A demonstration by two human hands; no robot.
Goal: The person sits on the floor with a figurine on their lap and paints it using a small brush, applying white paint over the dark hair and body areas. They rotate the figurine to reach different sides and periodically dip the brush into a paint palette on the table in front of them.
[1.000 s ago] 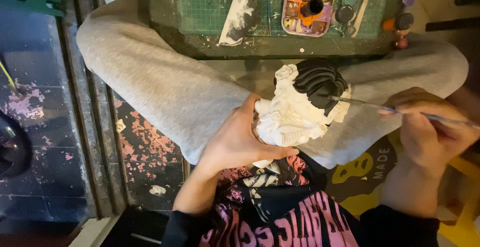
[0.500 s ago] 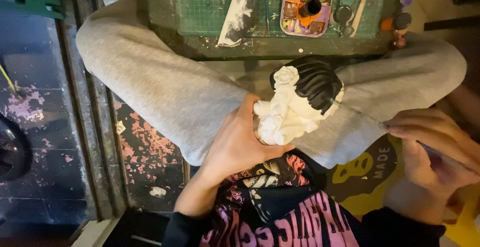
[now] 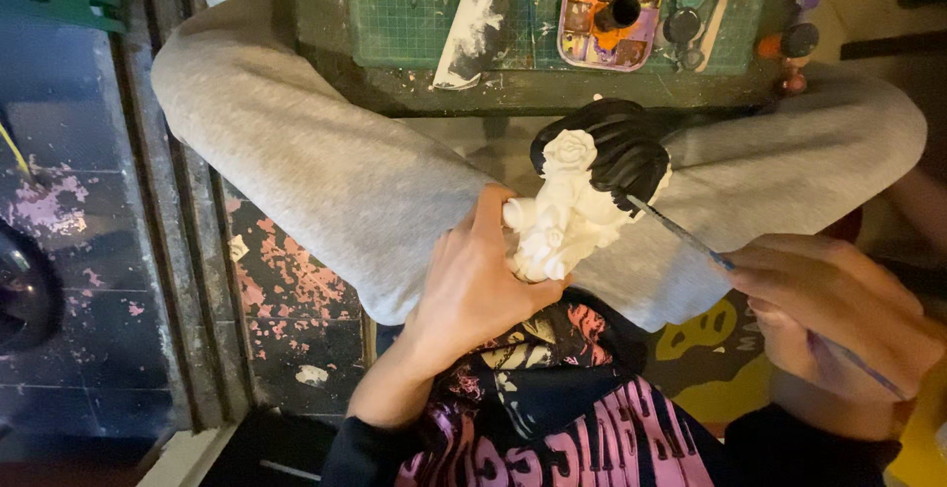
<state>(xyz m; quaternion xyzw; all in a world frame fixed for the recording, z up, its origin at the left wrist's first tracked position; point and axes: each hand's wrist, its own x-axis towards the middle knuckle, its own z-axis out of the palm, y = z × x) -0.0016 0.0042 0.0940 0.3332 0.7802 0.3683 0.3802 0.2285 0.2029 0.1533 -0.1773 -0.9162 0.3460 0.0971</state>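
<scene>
White plaster figurine point(image 3: 572, 213) with black-painted hair sits above the lap, its long axis tilted away from the body. Below-left of it, the left hand point(image 3: 472, 285) grips its base. Right of the figurine, the right hand point(image 3: 838, 314) pinches a thin brush point(image 3: 681, 233), tip touching the hair. Beyond the figurine lies a paint palette point(image 3: 612, 8); its face is hidden.

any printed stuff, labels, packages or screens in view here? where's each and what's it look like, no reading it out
No packages, labels or screens.
Shirt print: bottom centre, on the person's chest, pink block shapes on black.
Cushion print: under the right knee, yellow cartoon shape with lettering on dark fabric.
</scene>
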